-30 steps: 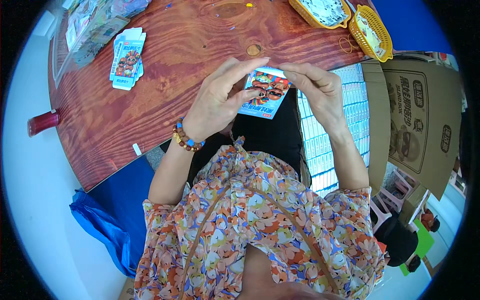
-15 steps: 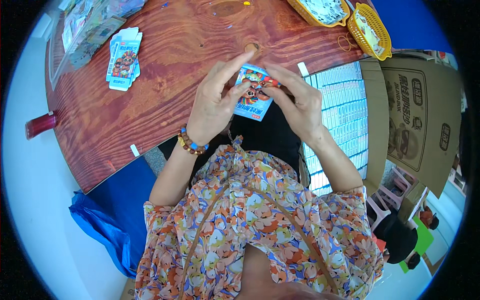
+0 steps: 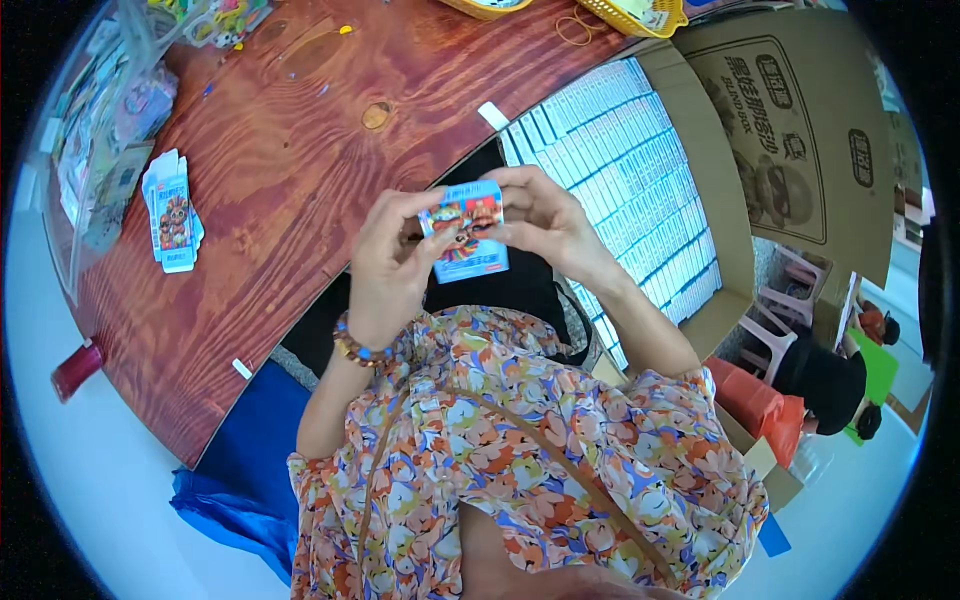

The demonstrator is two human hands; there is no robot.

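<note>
Between both my hands is a small light-blue printed card box (image 3: 466,258) with colourful cartoon figures on its face. My left hand (image 3: 398,240) grips its left side, the thumb lying across the front. My right hand (image 3: 548,222) pinches its right edge, thumb on the front and fingers behind the upper part. The box is held above my lap, just off the table's edge. On the table to the left lies a small stack of flat blue cartons (image 3: 174,214) with the same kind of print.
A large cardboard box (image 3: 735,215) at my right holds rows of packed small boxes (image 3: 620,160). Clear plastic bags (image 3: 110,140) of packets sit at the table's (image 3: 270,200) far left. Yellow baskets (image 3: 650,18) stand at the far edge. A red jar (image 3: 77,370) is beyond the left edge.
My view has turned right, toward the large cardboard box. The small box now shows more upright and squared, with my right hand's fingers moved onto its upper right edge.
</note>
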